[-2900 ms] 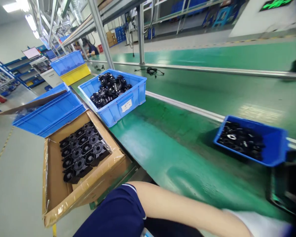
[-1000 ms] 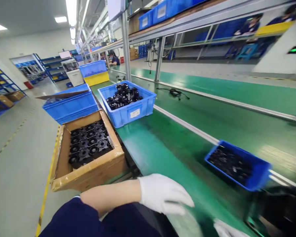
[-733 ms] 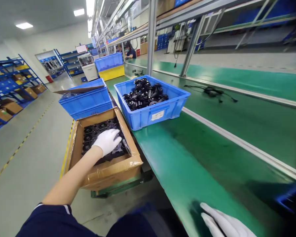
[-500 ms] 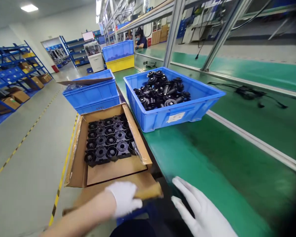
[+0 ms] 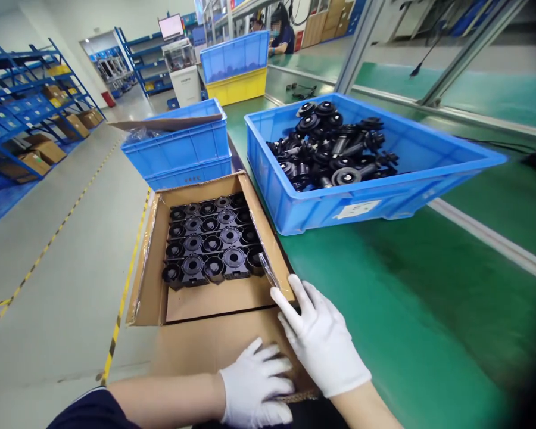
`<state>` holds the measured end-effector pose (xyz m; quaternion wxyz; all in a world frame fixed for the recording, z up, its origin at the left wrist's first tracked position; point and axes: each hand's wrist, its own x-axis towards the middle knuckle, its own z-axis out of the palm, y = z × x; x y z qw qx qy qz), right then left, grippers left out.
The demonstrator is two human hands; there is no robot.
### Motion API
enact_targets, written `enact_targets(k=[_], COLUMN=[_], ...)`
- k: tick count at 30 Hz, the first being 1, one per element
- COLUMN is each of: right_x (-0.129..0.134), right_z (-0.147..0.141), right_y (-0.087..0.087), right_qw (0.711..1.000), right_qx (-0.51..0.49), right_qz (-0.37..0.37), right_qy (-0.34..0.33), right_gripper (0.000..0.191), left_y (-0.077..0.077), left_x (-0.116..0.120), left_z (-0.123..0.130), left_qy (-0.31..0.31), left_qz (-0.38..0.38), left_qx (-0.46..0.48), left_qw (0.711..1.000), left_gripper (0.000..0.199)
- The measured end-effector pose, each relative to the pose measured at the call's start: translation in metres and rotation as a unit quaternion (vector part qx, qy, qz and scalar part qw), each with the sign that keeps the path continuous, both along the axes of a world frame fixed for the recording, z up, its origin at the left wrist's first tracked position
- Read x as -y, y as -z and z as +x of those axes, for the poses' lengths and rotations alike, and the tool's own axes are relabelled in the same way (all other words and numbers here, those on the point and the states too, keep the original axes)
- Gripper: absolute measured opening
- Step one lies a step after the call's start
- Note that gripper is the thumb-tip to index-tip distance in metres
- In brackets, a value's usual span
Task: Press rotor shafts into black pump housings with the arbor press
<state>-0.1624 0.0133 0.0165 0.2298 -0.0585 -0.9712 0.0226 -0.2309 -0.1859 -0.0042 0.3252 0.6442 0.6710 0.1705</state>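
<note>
An open cardboard box [image 5: 192, 304] holds rows of black round parts [image 5: 211, 243], and its near flap lies folded outward. My left hand [image 5: 256, 384], in a white glove, rests on that flap near its front edge, fingers spread and holding nothing. Also gloved in white, my right hand [image 5: 319, 336] touches the box's near right corner with its fingers apart. Right of the box, a large blue bin [image 5: 330, 208] on the green bench contains a heap of loose black parts [image 5: 335, 149].
Behind the box stand stacked blue crates [image 5: 178, 149] with a cardboard flap on top. Farther back are a blue and a yellow bin [image 5: 236, 87], a seated person [image 5: 282, 33] and metal frame posts. Blue shelves [image 5: 31, 113] line the left.
My left hand has moved right onto the flap and its fingers have spread. My right hand has moved left from over the bench to the box corner. The view has shifted.
</note>
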Motion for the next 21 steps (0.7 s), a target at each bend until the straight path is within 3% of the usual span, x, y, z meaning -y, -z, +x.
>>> enact_targets(k=[2, 5, 11, 16, 18, 21], right_x=[-0.005, -0.013, -0.008, 0.002, 0.002, 0.001], right_z=[0.002, 0.005, 0.013, 0.016, 0.016, 0.015], right_y=[-0.002, -0.006, -0.007, -0.005, -0.004, -0.004], right_qw=[0.998, 0.992, 0.999, 0.997, 0.998, 0.998], right_qx=[-0.014, -0.032, 0.006, 0.047, 0.04, 0.026], right_qz=[-0.004, -0.011, 0.011, -0.015, -0.021, -0.027], right_qy=[0.055, 0.121, -0.05, -0.059, -0.053, -0.045], right_gripper=[0.039, 0.037, 0.046, 0.053, 0.048, 0.038], left_y=[0.002, -0.011, -0.043, -0.059, -0.058, -0.047], left_x=[-0.001, -0.014, -0.045, -0.031, -0.019, -0.003], left_z=[-0.002, -0.027, -0.132, -0.215, -0.231, -0.235], left_qy=[-0.018, -0.068, -0.137, -0.315, -0.37, -0.422], left_qz=[0.007, -0.005, -0.068, -0.135, -0.185, -0.24], left_qx=[0.016, -0.016, -0.129, -0.254, -0.275, -0.283], left_qw=[1.0, 0.998, 0.98, 0.904, 0.868, 0.827], left_gripper=[0.039, 0.038, 0.025, 0.041, 0.042, 0.042])
